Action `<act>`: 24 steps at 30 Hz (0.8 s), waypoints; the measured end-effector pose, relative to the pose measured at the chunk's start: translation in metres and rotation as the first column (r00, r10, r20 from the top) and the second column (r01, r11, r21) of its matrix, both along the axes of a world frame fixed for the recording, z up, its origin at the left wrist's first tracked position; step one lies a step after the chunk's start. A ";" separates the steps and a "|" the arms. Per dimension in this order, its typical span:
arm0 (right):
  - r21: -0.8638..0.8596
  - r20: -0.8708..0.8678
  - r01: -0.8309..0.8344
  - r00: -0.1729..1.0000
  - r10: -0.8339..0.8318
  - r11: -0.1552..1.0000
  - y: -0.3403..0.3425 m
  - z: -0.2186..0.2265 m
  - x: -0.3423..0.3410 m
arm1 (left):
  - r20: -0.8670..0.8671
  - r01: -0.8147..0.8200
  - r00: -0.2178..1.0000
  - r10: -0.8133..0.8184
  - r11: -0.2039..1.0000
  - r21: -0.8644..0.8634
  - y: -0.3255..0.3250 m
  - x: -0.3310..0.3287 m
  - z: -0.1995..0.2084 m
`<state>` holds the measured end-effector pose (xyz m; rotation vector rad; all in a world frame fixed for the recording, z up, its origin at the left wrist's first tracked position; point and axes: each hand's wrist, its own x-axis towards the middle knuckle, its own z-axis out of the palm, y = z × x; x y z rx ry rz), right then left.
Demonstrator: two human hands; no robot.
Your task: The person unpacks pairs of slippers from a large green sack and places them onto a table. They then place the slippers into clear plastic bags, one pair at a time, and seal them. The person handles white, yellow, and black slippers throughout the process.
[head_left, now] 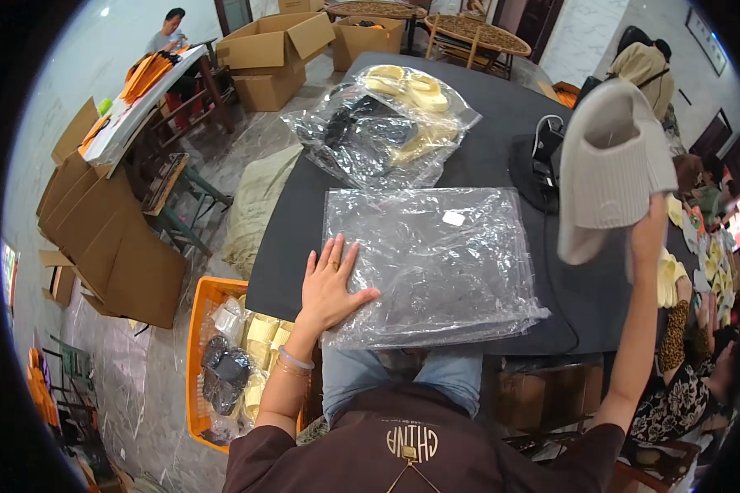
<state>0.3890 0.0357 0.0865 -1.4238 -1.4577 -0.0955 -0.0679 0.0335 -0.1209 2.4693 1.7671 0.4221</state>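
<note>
My left hand (335, 283) lies flat with fingers spread on the left edge of a stack of clear plastic bags (436, 271) in front of me. Out to the right, my right hand (649, 226) grips a light grey slipper (612, 177) with a ribbed upper, raised above the table's right side. Another pale edge shows beside my fingers, and I cannot tell if it is a second slipper. Beyond the stack lie bagged slippers, some cream (423, 90) and some black (358, 123), in crinkled clear plastic.
The dark table (489, 90) has a black device (543, 156) with a cable at right. An orange crate (196, 370) of bagged slippers stands at lower left. Cardboard boxes (267, 82) are behind. A person (168, 37) sits far left; other people and cream slippers (670, 275) are at right.
</note>
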 end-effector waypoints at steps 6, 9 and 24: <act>-0.009 -0.046 -0.611 0.791 0.610 0.791 0.015 -0.011 -0.151 | -0.009 0.020 1.000 -0.021 0.998 -0.055 0.002 0.000 0.002; -0.163 -0.431 -0.813 0.568 0.701 0.559 0.017 -0.047 -0.261 | -0.062 0.166 0.984 -0.167 0.986 -0.023 0.000 -0.013 -0.012; -0.573 0.054 -0.310 0.910 0.412 0.759 -0.014 -0.193 -0.285 | 0.691 0.127 0.722 0.040 0.974 -0.189 -0.006 -0.041 -0.075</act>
